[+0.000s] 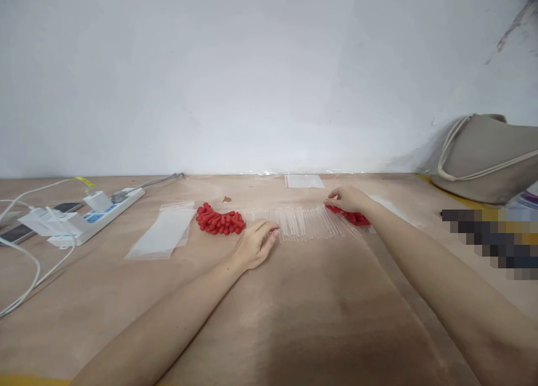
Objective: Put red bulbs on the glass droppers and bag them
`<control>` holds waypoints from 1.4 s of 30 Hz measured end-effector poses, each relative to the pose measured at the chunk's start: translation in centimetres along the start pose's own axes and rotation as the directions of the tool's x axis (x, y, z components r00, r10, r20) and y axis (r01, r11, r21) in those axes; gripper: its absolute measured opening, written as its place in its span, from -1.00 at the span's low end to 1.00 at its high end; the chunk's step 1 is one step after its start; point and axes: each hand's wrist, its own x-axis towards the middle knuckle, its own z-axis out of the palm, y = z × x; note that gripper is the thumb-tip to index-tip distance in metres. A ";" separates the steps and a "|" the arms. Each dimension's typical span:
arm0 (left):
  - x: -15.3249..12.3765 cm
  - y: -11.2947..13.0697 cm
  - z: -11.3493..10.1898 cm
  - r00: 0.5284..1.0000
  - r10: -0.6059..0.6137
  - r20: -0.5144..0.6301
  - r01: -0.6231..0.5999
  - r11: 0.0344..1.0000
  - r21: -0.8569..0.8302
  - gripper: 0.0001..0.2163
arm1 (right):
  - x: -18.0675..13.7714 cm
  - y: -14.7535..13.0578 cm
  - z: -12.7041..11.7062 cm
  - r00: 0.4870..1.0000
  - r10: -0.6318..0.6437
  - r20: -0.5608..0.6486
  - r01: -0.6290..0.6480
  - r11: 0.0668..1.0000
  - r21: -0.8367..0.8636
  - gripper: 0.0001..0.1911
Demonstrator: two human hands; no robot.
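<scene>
A row of thin clear plastic sticks or tubes (300,223) lies side by side across the middle of the table. My left hand (257,245) rests over the left part of this row, fingers loosely curved and thumb a little apart from the index finger. Beyond its fingers, a heap of red rounded pieces (221,221) sits at the row's left end. My right hand (347,198) is at the row's right end, thumb and fingertips pinched together just above more red pieces (356,218). What lies between those fingertips is too small to make out.
Clear plastic bags (157,237) lie left of the red heap, with another small bag (305,181) near the wall. A power strip (96,218) with chargers, cables and phones (19,234) occupies the left side. A beige bag or hat (483,156) stands at the right.
</scene>
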 end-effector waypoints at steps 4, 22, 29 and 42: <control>0.1 0.1 0.2 1.000 0.015 0.001 -0.015 0.998 0.062 -0.81 | 0.0 0.8 0.1 0.986 0.168 -0.015 -0.169 0.981 -0.098 -0.59; 0.2 0.2 0.2 0.999 0.040 0.020 -0.042 0.994 0.098 -0.81 | -1.6 -0.3 -0.7 0.936 0.321 -0.142 -0.319 0.947 0.036 -0.69; 0.2 0.3 0.4 0.999 0.045 0.027 -0.048 0.992 0.114 -0.78 | -6.2 -0.4 -1.7 0.974 0.213 -0.077 -0.210 0.977 0.048 -0.75; 0.2 0.3 0.3 0.997 0.033 0.063 -0.041 0.990 0.131 -0.80 | -6.7 0.0 0.5 0.935 0.300 0.192 -0.335 0.922 0.193 -0.62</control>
